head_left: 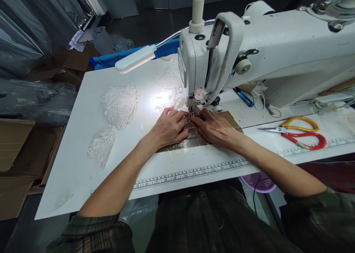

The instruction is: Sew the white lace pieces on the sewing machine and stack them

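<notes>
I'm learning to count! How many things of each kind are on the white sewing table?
Lace pieces: 2
Scissors: 1
Brown fabric under the left hand and right hand: 1
Sewing machine: 1
Lamp: 1
Total: 6

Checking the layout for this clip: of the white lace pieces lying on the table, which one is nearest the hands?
The lace piece under the lamp glare, just beyond the left hand beside the needle. The large lace piece and the small lace piece lie farther left.
</notes>
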Action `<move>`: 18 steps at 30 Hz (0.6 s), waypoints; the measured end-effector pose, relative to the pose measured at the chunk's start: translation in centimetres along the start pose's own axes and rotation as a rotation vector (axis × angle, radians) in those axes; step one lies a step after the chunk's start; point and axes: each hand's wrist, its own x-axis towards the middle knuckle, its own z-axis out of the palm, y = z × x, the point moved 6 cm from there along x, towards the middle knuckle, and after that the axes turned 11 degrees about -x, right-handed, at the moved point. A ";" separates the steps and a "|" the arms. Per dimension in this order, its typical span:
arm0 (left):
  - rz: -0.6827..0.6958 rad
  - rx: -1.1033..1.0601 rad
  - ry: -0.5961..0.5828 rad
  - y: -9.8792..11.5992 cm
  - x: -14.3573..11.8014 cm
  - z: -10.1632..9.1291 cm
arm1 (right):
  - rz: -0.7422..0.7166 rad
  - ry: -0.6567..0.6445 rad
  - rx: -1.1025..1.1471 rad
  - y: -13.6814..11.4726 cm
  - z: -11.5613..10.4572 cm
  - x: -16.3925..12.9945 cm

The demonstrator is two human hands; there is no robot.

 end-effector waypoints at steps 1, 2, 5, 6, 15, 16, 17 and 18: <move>-0.005 0.006 -0.005 0.0 0.0 0.0 | 0.002 0.006 0.008 0.1 0.0 -0.1; -0.012 0.014 -0.010 -0.1 0.1 0.0 | 0.003 0.011 0.024 0.2 0.1 -0.1; -0.037 0.052 -0.016 -0.1 0.1 0.0 | 0.021 0.033 0.136 1.0 0.0 -0.3; -0.046 0.062 -0.015 -0.1 0.1 0.0 | 0.043 0.035 0.190 1.5 0.0 -0.2; -0.093 0.082 -0.023 -0.6 0.0 0.2 | 0.407 0.060 0.509 6.1 -0.1 0.5; -0.094 0.079 -0.024 -0.6 -0.1 0.2 | 0.401 0.104 0.504 6.2 -0.5 0.2; -0.097 0.073 -0.025 -0.7 -0.1 0.2 | 0.395 0.138 0.495 6.3 -0.8 -0.1; -0.101 0.064 -0.025 -0.7 -0.1 0.2 | 0.388 0.162 0.480 6.3 -1.0 -0.5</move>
